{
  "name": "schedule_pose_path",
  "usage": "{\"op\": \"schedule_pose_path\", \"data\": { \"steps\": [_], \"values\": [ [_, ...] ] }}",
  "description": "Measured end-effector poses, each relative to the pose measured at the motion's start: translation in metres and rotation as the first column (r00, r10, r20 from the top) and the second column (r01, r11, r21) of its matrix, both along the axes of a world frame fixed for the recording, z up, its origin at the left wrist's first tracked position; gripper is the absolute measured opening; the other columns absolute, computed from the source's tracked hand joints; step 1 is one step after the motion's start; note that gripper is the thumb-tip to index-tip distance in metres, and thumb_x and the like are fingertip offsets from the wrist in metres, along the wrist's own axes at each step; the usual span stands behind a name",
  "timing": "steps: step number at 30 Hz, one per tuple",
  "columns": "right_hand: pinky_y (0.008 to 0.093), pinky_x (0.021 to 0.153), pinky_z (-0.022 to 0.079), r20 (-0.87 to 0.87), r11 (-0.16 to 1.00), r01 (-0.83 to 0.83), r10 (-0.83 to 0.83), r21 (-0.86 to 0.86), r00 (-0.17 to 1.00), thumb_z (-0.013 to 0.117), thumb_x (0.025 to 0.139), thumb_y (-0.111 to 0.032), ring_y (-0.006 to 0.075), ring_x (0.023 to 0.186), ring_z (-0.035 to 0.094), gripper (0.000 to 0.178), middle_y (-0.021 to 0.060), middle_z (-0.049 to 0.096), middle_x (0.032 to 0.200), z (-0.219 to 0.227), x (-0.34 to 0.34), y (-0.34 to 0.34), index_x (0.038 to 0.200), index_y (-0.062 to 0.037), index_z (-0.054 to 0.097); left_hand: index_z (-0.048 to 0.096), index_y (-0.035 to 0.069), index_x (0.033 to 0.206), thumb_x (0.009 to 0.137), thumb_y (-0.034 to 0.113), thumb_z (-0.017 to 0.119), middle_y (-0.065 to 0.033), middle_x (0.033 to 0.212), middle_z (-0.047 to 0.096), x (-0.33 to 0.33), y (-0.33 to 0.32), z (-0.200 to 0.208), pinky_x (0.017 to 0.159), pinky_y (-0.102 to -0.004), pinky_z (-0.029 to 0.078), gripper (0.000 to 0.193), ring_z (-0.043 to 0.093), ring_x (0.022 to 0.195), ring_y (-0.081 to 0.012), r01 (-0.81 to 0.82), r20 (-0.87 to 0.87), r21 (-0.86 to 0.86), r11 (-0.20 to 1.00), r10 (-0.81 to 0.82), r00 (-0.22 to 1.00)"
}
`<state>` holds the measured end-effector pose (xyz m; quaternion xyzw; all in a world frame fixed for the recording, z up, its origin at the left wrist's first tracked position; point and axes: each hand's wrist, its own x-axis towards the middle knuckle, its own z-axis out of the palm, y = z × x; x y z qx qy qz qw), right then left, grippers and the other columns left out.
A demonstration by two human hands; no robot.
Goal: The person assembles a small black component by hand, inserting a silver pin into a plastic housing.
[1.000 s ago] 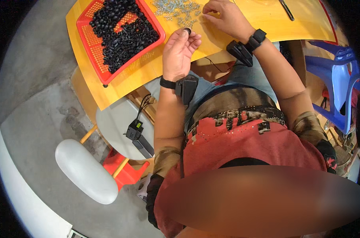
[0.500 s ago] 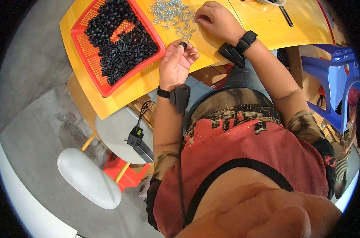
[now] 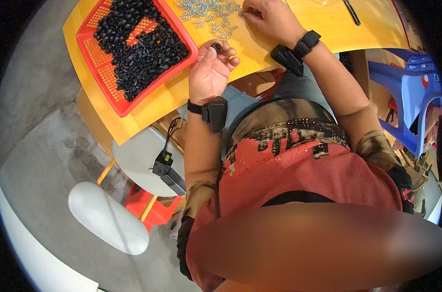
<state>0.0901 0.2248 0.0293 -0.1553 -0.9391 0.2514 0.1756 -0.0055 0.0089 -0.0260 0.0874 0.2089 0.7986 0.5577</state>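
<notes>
Between thumb and fingertips, my left hand (image 3: 212, 73) holds a small round black plastic cap (image 3: 216, 47), just off the right edge of a red basket. The hand is turned palm up, its other fingers loosely curled. Beside a spread of small silvery screw-like pieces (image 3: 213, 14), my right hand (image 3: 269, 19) rests low over the yellow table. Its fingers are bent together at the right edge of those pieces. Whatever lies between them is too small to make out.
The red plastic basket (image 3: 193, 46) holds many small black parts (image 3: 148, 56) on the yellow table (image 3: 123, 129). A black pen-like tool (image 3: 351, 12) lies at the far right. A grey-white stool (image 3: 128, 160) stands left, a blue plastic stool (image 3: 396, 92) right.
The whole view has shifted slightly, so table and basket sit a little higher and further left. My left hand keeps the black cap; my right hand stays by the silvery pieces.
</notes>
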Motion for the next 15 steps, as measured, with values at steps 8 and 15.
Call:
{"op": "schedule_pose_path", "data": {
  "steps": [8,15],
  "values": [
    [0.0449,0.078,0.052,-0.013,1.000,-0.014,0.014,0.007,1.000,0.072,0.086,-0.014,0.0383,0.087,0.063,0.015,0.0196,0.064,0.085,-0.006,0.001,0.003,0.090,-0.0003,0.069,0.063,0.007,0.122,0.103,0.020,0.063,-0.0097,0.123,0.065,0.001,0.002,-0.001,0.100,-0.0451,0.051,0.023,0.062,0.117,-0.0266,-0.014,-0.004,-0.001,1.000,0.014,1.000],
    [0.0445,0.085,0.053,-0.075,0.995,-0.099,0.100,0.016,0.992,0.071,0.089,-0.016,0.0365,0.097,0.063,0.023,0.0182,0.065,0.100,0.004,0.019,-0.011,0.107,-0.0016,0.072,0.065,0.006,0.118,0.104,0.024,0.062,-0.0128,0.130,0.063,-0.002,0.001,-0.005,0.103,-0.0482,0.049,0.023,0.060,0.121,-0.0268,-0.026,-0.046,-0.018,0.999,0.026,0.999]
  ]
}}
